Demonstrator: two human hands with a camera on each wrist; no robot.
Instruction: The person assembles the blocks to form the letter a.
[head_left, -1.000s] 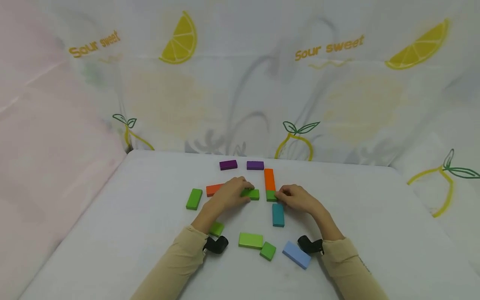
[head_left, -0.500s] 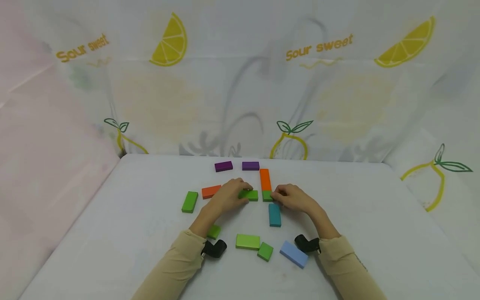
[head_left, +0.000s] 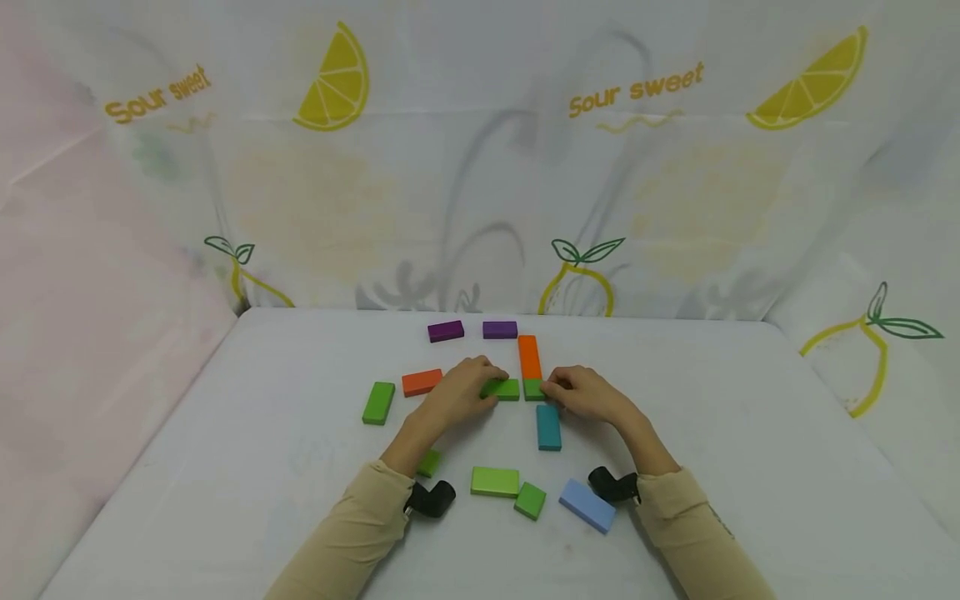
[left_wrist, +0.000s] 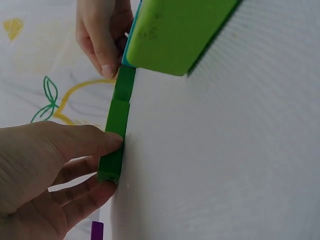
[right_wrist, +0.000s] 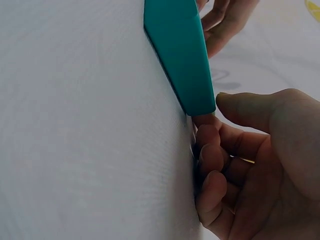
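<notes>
My left hand [head_left: 459, 390] grips a green rectangular block [head_left: 504, 389], its thumb on the near side and fingers on the far side, as the left wrist view shows. The block's right end lies very close to a smaller green block [head_left: 533, 390]. At that small block's right side, my right hand [head_left: 588, 395] pinches with thumb and index finger, the other fingers curled. An orange block [head_left: 529, 357] extends back from the small green block. A teal block [head_left: 549, 428] lies just in front; in the right wrist view it hides the small block.
Two purple blocks [head_left: 500, 330] lie at the back. A red-orange block [head_left: 422, 382] and a green block [head_left: 378, 403] are to the left. Nearer lie a lime block [head_left: 495, 482], a green square block [head_left: 530, 501] and a light blue block [head_left: 587, 506]. A patterned cloth [head_left: 450, 167] hangs behind.
My left hand has slid the green rectangular block to the right, narrowing the gap to the small green block. The right hand stays by the small block. The head view has shifted slightly.
</notes>
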